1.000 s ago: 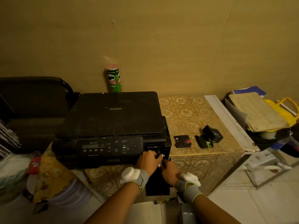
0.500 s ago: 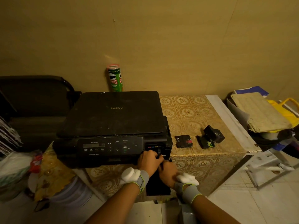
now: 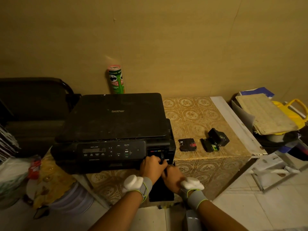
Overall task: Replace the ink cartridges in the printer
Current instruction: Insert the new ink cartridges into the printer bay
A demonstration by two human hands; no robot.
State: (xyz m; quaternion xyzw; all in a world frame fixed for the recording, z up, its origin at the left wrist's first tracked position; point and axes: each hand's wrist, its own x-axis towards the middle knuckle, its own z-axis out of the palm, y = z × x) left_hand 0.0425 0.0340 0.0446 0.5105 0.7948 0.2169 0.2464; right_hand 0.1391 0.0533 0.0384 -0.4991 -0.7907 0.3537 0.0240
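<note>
A black Brother printer [image 3: 115,124] sits on the patterned table [image 3: 191,114]. Its cartridge bay [image 3: 158,151] at the front right is uncovered, and the black bay door [image 3: 160,191] hangs down below it. My left hand [image 3: 152,165] curls its fingers around a dark ink cartridge [image 3: 162,158] at the bay slots. My right hand [image 3: 173,178] lies just under and right of it, its fingertips hidden behind the left hand. Three loose cartridges lie right of the printer: a red-labelled one [image 3: 187,144], a green-labelled one [image 3: 209,145] and a black one [image 3: 218,137].
A green Pringles can [image 3: 116,80] stands against the wall behind the printer. A dark chair [image 3: 33,104] is at the left. Papers and a yellow container [image 3: 266,114] are piled at the right, and bags and a tub [image 3: 50,184] sit on the floor at the lower left.
Both hands stay at the cartridge bay. The right hand has slid slightly down and toward me under the left hand.
</note>
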